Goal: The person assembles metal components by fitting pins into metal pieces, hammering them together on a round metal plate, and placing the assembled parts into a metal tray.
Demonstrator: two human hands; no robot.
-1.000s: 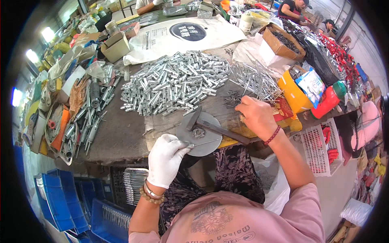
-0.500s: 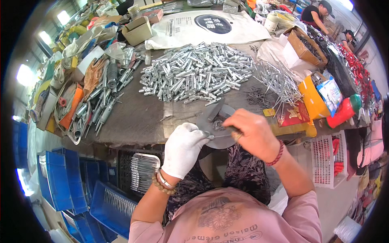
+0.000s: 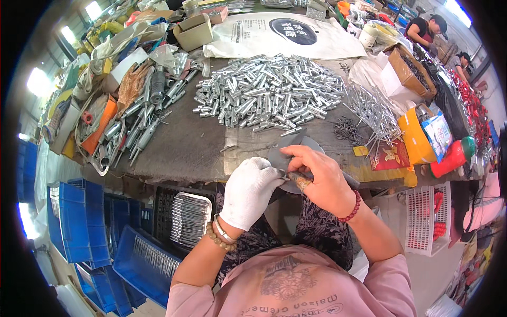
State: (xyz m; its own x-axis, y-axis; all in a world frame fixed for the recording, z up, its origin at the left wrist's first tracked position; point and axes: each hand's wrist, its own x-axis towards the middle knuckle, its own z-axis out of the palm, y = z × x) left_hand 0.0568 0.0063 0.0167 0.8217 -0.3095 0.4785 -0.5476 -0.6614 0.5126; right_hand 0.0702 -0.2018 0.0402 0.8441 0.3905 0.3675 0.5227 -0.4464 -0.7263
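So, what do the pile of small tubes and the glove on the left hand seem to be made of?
The small tubes look like bare metal, perhaps aluminium or plated steel: silver-grey with bright glints. The glove on the left hand looks like white knitted fabric, matte and softly creased; the weave is too small to confirm.

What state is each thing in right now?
left hand: gloved, pinching a small part
right hand: bare, closed on a small part
metal tubes: loose heap on table
round metal plate: flat at table edge, partly covered
cardboard box: open
blue crates: stacked under table
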